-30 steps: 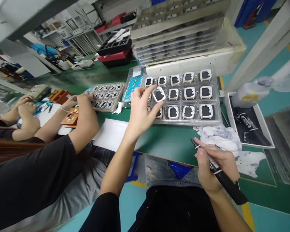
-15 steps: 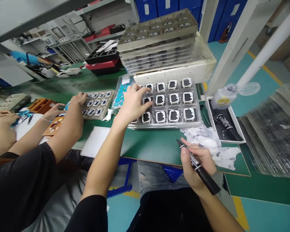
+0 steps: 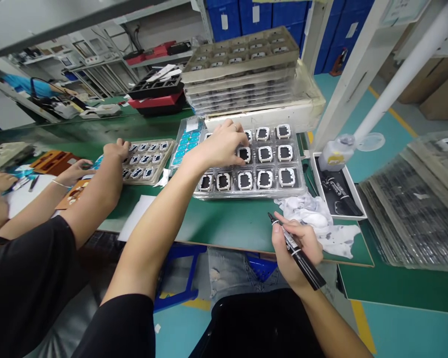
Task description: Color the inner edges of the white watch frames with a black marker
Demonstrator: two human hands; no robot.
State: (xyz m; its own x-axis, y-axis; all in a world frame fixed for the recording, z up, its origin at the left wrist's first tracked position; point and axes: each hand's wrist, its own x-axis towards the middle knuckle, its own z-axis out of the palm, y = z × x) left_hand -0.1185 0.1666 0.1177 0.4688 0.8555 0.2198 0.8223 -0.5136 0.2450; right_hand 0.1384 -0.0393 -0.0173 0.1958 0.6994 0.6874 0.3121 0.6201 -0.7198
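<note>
A clear plastic tray (image 3: 254, 194) on the green bench holds rows of white-framed parts with dark centres. Over its middle, my left hand (image 3: 227, 144) reaches down with thumb and fingers apart around a framed part (image 3: 244, 154); whether the fingertips touch it is not clear. In my right hand (image 3: 298, 246), above the bench's front edge, is a black marker (image 3: 296, 251), its dark tip pointing up and left. A crumpled white cloth (image 3: 321, 219) with dark stains lies just beyond that hand.
Stacked trays (image 3: 242, 74) stand behind, more (image 3: 414, 199) at right. A white box (image 3: 362, 217) holds a bottle (image 3: 336, 151) and another marker. Blue parts (image 3: 186, 144) lie left of my tray. A co-worker's hands (image 3: 115, 149) are at another tray (image 3: 149, 171).
My left hand has moved right over the tray, onto a framed part farther along. My right hand still holds the marker. The whole view has shifted slightly.
</note>
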